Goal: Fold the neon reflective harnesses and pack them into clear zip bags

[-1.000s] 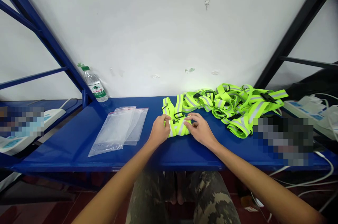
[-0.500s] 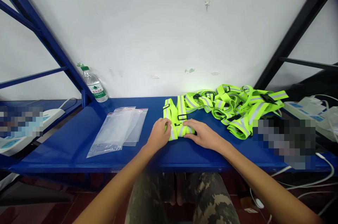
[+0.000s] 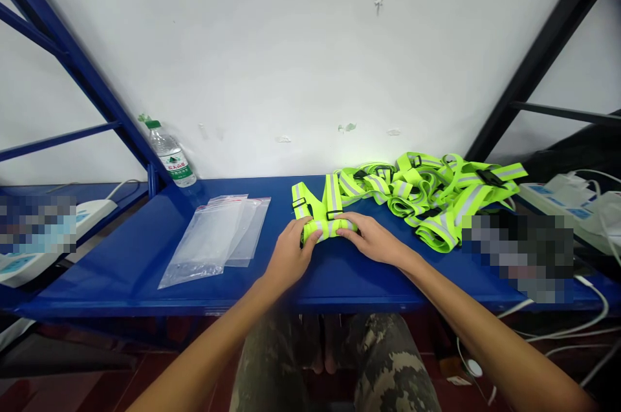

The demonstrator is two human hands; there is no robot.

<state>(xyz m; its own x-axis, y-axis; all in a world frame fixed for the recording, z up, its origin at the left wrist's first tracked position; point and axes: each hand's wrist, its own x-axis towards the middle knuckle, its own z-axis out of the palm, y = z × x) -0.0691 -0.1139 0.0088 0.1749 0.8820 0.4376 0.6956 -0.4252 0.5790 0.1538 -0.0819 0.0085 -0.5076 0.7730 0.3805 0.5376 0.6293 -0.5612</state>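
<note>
The left hand [image 3: 291, 251] and the right hand [image 3: 372, 238] each close on one end of a rolled yellow-green strap [image 3: 326, 229], thumbs on the near side and fingers over the far side. The roll lies crosswise between them on the blue table [image 3: 133, 263], near its front edge, with a grey stripe showing along the strap. Two unrolled lengths stretch from the roll toward the wall [image 3: 291, 63], each with a black buckle; the left buckle [image 3: 299, 203] sits farther back than the right buckle [image 3: 334, 214]. Behind and to the right lies a tangled pile of similar straps [image 3: 429, 195]. Left of the hands, clear plastic bags [image 3: 208, 240] overlap flat on the table. A water bottle [image 3: 172, 156] with a green cap stands at the table's back left, close to the wall.
</note>
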